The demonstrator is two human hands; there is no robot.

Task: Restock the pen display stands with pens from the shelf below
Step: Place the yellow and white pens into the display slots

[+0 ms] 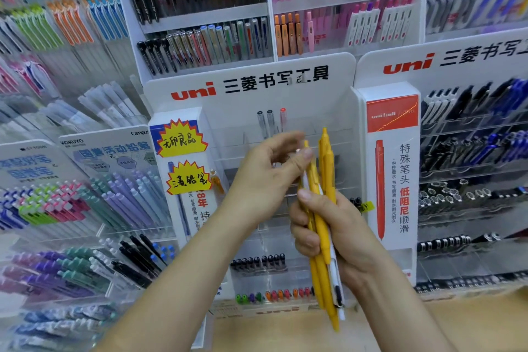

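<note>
Separation looks to us like the step in hand. Our right grip [337, 226] is curled round a bundle of yellow pens [328, 174], held upright at centre right of the frame, in front of the uni display stand [328, 106]. A white pen [335, 274] sits among the yellow ones. Our left grip [265, 180], just left of the bundle, has thumb and fingers pinched on the upper ends of the pens, though we cannot tell whether it holds one pen or two. Behind the hands, the stand carries three pens [270, 120] at top centre and a row of dark caps [257, 261] lower in the frame.

To do this well, we judge that the right grip should loosen only slightly, so a single pen slides up and out without dragging its neighbours. We would draw it straight along its length and lower it into a slot before letting go. The white pen likely belongs elsewhere, so we would keep it apart.
</note>
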